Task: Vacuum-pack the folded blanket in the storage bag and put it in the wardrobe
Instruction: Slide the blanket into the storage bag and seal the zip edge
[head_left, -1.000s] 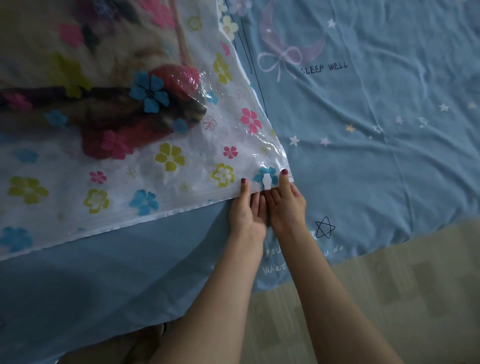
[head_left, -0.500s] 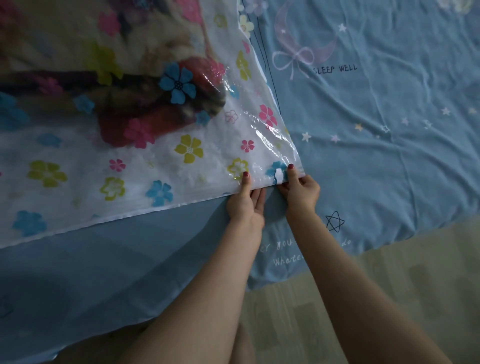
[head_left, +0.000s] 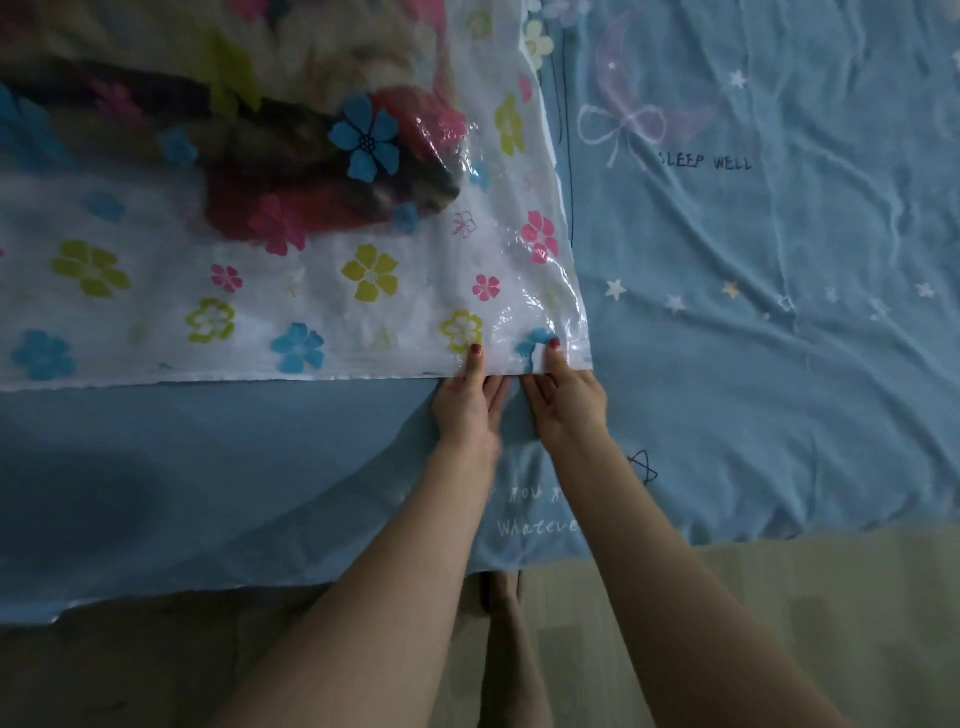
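Storage bag (head_left: 322, 312), flower-printed, lies flat on the blue bedsheet (head_left: 753, 364), its zip edge along the near side. At the near right corner I pinch that edge with both hands: left hand (head_left: 467, 405) thumb on top, fingers tucked under; right hand (head_left: 569, 402) likewise, beside a small white slider clip (head_left: 530, 358). A second ago my hands sat pressed together; now they have drawn slightly apart along the seal. I judge the zip nearly closed, vacuuming not yet begun. Farther left, the folded blanket (head_left: 291, 156) shows through the plastic.
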